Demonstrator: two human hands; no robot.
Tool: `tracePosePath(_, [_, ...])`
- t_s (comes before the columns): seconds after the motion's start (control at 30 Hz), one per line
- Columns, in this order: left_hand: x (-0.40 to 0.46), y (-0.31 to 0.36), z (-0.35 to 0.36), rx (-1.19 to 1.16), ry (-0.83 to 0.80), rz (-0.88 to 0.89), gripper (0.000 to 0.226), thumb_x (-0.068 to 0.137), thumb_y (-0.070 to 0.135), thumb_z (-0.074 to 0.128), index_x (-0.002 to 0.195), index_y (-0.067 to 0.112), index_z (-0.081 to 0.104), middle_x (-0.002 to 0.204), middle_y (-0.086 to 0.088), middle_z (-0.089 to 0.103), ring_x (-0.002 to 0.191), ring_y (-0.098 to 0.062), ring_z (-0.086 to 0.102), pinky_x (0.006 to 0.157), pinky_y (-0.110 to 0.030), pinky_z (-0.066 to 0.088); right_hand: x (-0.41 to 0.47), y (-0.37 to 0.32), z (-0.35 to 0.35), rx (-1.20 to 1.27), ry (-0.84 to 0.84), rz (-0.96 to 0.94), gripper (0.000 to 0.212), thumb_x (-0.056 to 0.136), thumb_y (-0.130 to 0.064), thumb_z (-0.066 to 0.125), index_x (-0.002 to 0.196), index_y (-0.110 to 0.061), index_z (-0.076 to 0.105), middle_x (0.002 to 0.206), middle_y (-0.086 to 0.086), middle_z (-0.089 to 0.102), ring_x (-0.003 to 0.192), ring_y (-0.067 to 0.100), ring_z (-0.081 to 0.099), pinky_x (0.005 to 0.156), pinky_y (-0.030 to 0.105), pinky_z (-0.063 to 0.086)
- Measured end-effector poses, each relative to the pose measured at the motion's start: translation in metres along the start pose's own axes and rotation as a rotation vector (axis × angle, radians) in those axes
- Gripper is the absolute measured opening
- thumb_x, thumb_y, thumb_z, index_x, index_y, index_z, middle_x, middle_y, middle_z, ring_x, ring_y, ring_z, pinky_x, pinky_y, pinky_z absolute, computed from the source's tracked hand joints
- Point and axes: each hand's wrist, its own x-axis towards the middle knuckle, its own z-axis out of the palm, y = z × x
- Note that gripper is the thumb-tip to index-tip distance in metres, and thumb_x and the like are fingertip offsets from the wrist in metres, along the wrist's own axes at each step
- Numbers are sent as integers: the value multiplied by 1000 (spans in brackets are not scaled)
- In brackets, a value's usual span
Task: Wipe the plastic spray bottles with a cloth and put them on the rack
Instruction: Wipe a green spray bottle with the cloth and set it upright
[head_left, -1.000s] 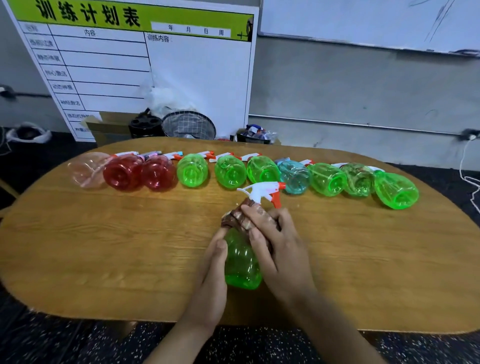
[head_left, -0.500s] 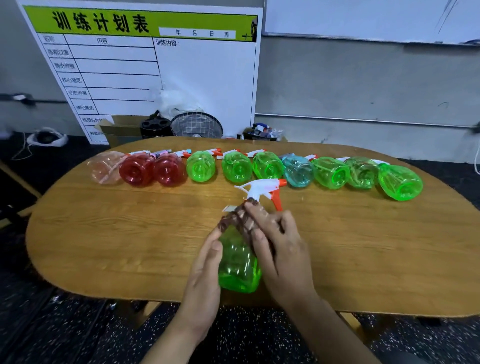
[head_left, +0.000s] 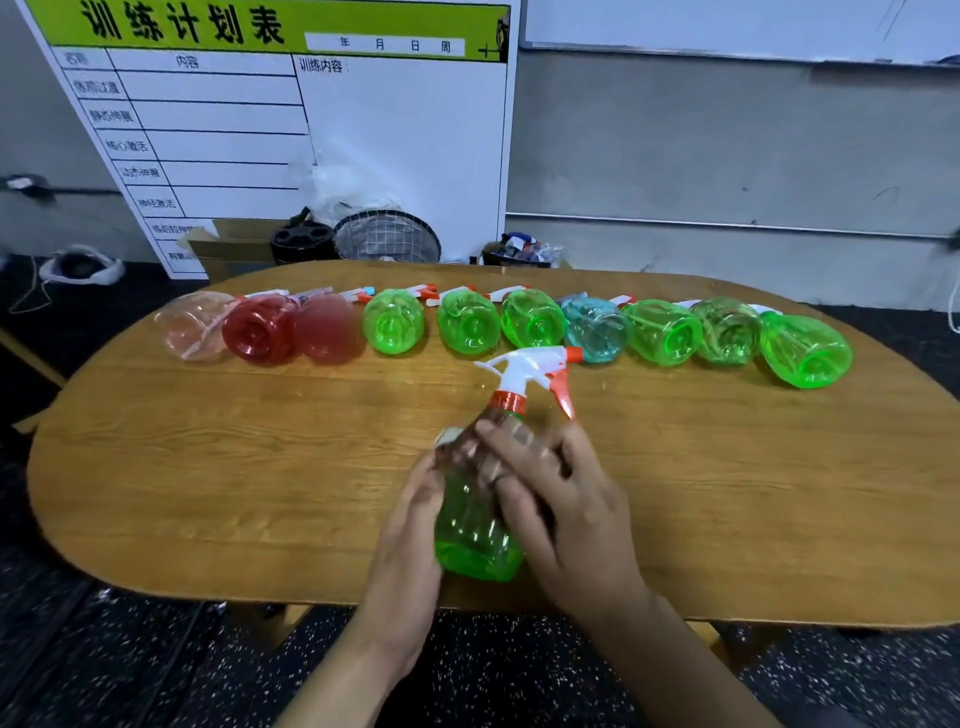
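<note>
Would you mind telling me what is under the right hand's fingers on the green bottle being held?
Under the right hand a brownish cloth wraps the shoulder of the green bottle, below its orange collar. How far the cloth extends beneath the palm is covered.

A wooden desk (head_left: 218, 493) with rounded ends fills the middle of the view, its grain running lengthwise. Beneath it lies a dark speckled floor (head_left: 130, 670). Behind stands a grey wall (head_left: 727, 150) with a thin metal rail (head_left: 727, 224) running across it. A white board (head_left: 322, 119) with a green header, black Chinese characters and an empty ruled table leans against the wall at left. A second whiteboard (head_left: 727, 23) hangs at upper right. On the floor behind the desk sit a cardboard box (head_left: 228, 244), a wire fan (head_left: 387, 239) and clear plastic wrap (head_left: 332, 187).
</note>
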Motion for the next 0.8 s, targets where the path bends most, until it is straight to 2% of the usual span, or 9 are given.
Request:
tracePosePath(0.07, [-2,-4,2,22,-13,-6,45,97,65,52,136,47,65,141,1,70,134,-21,64,117,-58,44,6,9,0,-11,20,124,41,108,-46,40,144,-38,60,105,-10,44,84,-1,49,63,27,50])
tracePosePath(0.13, [-5,-3,3,41,-41,11,68,81,84,63,140,49,61,145,4,67,137,-19,61,118,-56,44,6,12,2,-23,6,150,43,109,-47,38,145,-38,60,106,-10,44,85,-2,48,64,27,50])
tracePosePath(0.2, [-4,-4,4,31,-87,14,96,67,84,78,149,40,54,145,-1,67,136,-23,62,114,-56,47,3,10,1,23,22,142,44,109,-48,37,144,-35,61,108,-10,45,88,-1,49,69,23,49])
tracePosePath(0.23, [-2,-3,5,15,-108,27,98,63,78,86,148,40,54,143,-2,68,135,-24,64,111,-54,49,1,7,1,74,45,137,43,109,-46,39,143,-31,62,108,-9,47,91,0,52,73,20,48])
tracePosePath(0.33, [1,5,7,-110,-85,5,84,66,59,93,141,53,58,140,0,70,129,-24,68,99,-46,58,-5,1,2,260,157,238,37,106,-36,47,135,-25,66,109,-3,57,100,8,60,83,22,49])
tracePosePath(0.4, [2,6,5,-188,-53,-23,68,79,49,84,141,54,58,142,1,69,128,-23,68,88,-39,63,-4,0,8,416,221,429,34,104,-38,46,129,-27,67,117,-5,64,112,17,63,94,33,52])
tracePosePath(0.5, [0,5,7,-199,-65,-38,54,90,43,73,141,56,59,146,9,66,131,-18,66,90,-40,63,0,1,14,547,253,582,34,103,-45,47,130,-35,66,129,-8,66,126,21,60,107,50,50])
tracePosePath(0.67, [-1,-4,8,-80,-114,24,52,85,59,72,135,63,60,150,17,61,138,-14,59,108,-47,55,3,-4,4,429,145,491,41,103,-51,45,142,-48,59,114,-10,56,108,12,59,90,21,50])
tracePosePath(0.8, [5,-12,1,88,-38,88,55,92,72,51,146,62,49,159,12,52,150,-20,46,122,-61,35,-4,-5,12,218,10,395,45,105,-56,40,149,-53,48,104,-17,45,95,7,54,78,19,45])
